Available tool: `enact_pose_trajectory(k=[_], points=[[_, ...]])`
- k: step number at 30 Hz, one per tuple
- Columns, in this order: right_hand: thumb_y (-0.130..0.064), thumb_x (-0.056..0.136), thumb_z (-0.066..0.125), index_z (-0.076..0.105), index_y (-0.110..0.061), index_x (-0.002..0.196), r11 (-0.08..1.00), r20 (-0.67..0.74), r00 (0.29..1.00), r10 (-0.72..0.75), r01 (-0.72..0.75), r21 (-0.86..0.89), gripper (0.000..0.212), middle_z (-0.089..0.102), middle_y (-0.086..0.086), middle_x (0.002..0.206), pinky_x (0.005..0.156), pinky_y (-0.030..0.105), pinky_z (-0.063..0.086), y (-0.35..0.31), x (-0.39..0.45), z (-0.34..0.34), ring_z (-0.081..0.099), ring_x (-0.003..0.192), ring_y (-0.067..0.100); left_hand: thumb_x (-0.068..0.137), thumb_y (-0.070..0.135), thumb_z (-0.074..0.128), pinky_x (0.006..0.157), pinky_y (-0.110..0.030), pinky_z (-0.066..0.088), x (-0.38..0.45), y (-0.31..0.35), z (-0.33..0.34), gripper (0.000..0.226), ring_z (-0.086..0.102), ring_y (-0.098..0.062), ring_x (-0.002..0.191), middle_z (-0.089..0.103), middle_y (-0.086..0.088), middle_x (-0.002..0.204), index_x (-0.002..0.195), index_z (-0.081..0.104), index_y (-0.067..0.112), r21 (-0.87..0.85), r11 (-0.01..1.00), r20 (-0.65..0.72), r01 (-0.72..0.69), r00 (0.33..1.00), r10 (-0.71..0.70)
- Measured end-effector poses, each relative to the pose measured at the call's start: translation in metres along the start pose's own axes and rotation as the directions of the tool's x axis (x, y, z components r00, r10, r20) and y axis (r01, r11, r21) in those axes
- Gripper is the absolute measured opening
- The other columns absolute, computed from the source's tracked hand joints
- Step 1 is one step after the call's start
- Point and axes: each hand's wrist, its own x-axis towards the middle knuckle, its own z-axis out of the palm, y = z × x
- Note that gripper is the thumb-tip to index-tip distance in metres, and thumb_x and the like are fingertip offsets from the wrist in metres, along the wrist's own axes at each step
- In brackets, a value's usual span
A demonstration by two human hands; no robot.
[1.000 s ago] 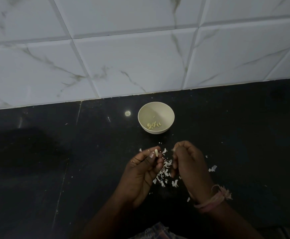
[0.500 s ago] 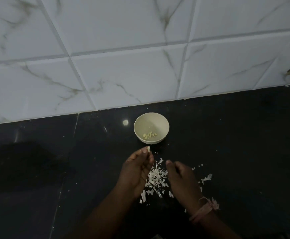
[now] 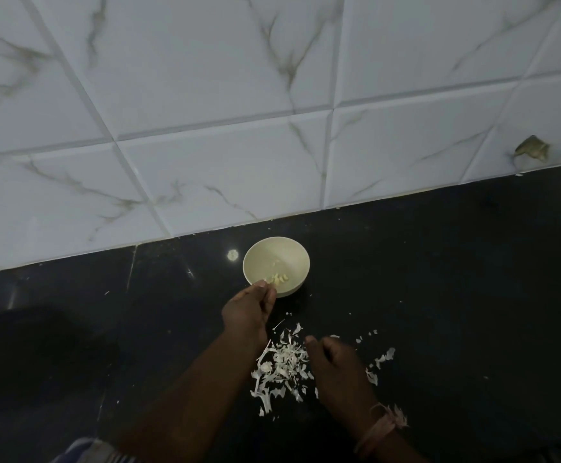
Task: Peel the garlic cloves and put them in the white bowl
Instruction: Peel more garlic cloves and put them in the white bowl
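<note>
A small white bowl [image 3: 293,243] stands on the black counter [image 3: 439,279] near the tiled wall, with several peeled garlic cloves [image 3: 281,278] lying in it. My left hand [image 3: 247,310] reaches to the bowl's near-left rim, its fingertips bunched over the edge and pinching a small pale clove. My right hand [image 3: 336,362] hangs loosely curled just right of a heap of white garlic peels [image 3: 281,362], with nothing seen in it.
More peel scraps [image 3: 384,355] lie scattered right of the heap. A white marbled tile wall [image 3: 225,168] rises right behind the bowl, with a chipped spot [image 3: 533,151] at the far right. A thread band [image 3: 381,427] circles my right wrist.
My left hand carried the clove forward from the peel heap to the bowl's rim. My right hand dropped from beside the left and now hangs low by the peels.
</note>
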Motion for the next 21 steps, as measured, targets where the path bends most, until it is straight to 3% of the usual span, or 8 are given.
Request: enact_pose_trajectory(k=[2, 5, 7, 9, 12, 14, 18, 21], points=[[-0.036, 0.102, 0.056, 0.041, -0.021, 0.061, 1.000, 0.008, 1.000, 0.005, -0.005, -0.005, 0.047, 0.044, -0.013, 0.048, 0.052, 0.023, 0.031, 0.000, -0.002, 0.000, 0.039, 0.047, 0.002, 0.096, -0.004, 0.062, 0.062, -0.022, 0.060, -0.004, -0.003, -0.010, 0.007, 0.067, -0.018, 0.076, 0.070, -0.012, 0.082, 0.092, 0.068, -0.003, 0.058, 0.998, -0.006, -0.016, 1.000, 0.016], [-0.037, 0.103, 0.052, 0.053, -0.017, 0.076, 1.000, 0.026, 1.000, -0.006, 0.006, -0.007, 0.034, 0.051, -0.007, 0.063, 0.057, 0.023, 0.037, 0.000, -0.004, 0.000, 0.045, 0.052, 0.000, 0.096, -0.003, 0.056, 0.064, -0.026, 0.047, -0.023, -0.020, -0.038, 0.018, 0.055, -0.017, 0.066, 0.064, -0.010, 0.072, 0.082, 0.066, 0.001, 0.296, 0.953, 0.052, -0.066, 0.997, 0.053], [-0.034, 0.105, 0.049, 0.056, -0.022, 0.090, 0.996, 0.036, 0.997, -0.066, 0.068, -0.062, 0.021, 0.057, -0.006, 0.074, 0.058, 0.017, 0.039, 0.002, -0.006, 0.003, 0.051, 0.062, -0.004, 0.093, -0.011, 0.052, 0.074, -0.033, 0.049, -0.035, -0.037, -0.056, 0.023, 0.059, -0.023, 0.074, 0.070, -0.012, 0.076, 0.080, 0.068, -0.001, 0.370, 0.929, 0.033, -0.024, 0.999, 0.013], [-0.030, 0.104, 0.049, 0.055, -0.031, 0.100, 0.973, 0.012, 0.983, -0.186, 0.186, -0.136, 0.007, 0.061, -0.013, 0.092, 0.069, 0.014, 0.044, 0.006, -0.007, 0.009, 0.057, 0.080, -0.007, 0.095, -0.008, 0.050, 0.079, -0.036, 0.053, -0.047, -0.047, -0.065, 0.022, 0.067, -0.028, 0.083, 0.076, -0.021, 0.089, 0.092, 0.072, -0.004, 0.383, 0.920, 0.014, 0.080, 0.996, -0.092], [-0.037, 0.101, 0.041, 0.057, -0.032, 0.123, 0.917, 0.112, 0.945, -0.307, 0.325, -0.229, 0.028, 0.059, -0.018, 0.118, 0.093, 0.014, 0.042, 0.010, -0.012, 0.023, 0.055, 0.108, -0.006, 0.098, 0.006, 0.052, 0.062, -0.031, 0.055, -0.066, -0.046, -0.062, 0.023, 0.071, -0.024, 0.071, 0.076, -0.017, 0.083, 0.095, 0.074, -0.001, 0.420, 0.882, 0.097, 0.214, 0.956, -0.278], [-0.049, 0.093, 0.028, 0.062, -0.029, 0.127, 0.878, 0.181, 0.937, -0.299, 0.345, -0.333, 0.052, 0.062, -0.013, 0.121, 0.099, 0.018, 0.040, 0.014, -0.010, 0.033, 0.056, 0.111, 0.001, 0.099, 0.007, 0.050, 0.060, -0.029, 0.054, -0.072, -0.038, -0.057, 0.024, 0.070, -0.023, 0.063, 0.074, -0.012, 0.074, 0.091, 0.072, 0.002, 0.406, 0.889, 0.109, 0.211, 0.955, -0.276], [-0.045, 0.093, 0.028, 0.069, -0.020, 0.107, 0.893, -0.001, 0.959, -0.283, 0.263, -0.364, 0.050, 0.067, -0.003, 0.108, 0.092, 0.035, 0.050, 0.013, -0.005, 0.032, 0.063, 0.101, 0.016, 0.099, 0.005, 0.054, 0.052, -0.024, 0.054, -0.088, -0.025, -0.050, 0.019, 0.070, -0.015, 0.055, 0.074, -0.006, 0.065, 0.101, 0.073, 0.001, 0.342, 0.930, 0.067, 0.136, 0.983, -0.169], [-0.043, 0.097, 0.026, 0.061, -0.016, 0.132, 0.894, 0.104, 0.945, -0.310, 0.327, -0.305, 0.057, 0.060, -0.005, 0.132, 0.108, 0.022, 0.037, -0.002, -0.014, 0.034, 0.055, 0.125, 0.011, 0.101, 0.020, 0.055, 0.065, -0.032, 0.056, -0.092, -0.023, -0.050, 0.029, 0.073, -0.022, 0.066, 0.076, -0.008, 0.073, 0.098, 0.077, 0.001, 0.355, 0.911, 0.072, 0.208, 0.966, -0.248]])
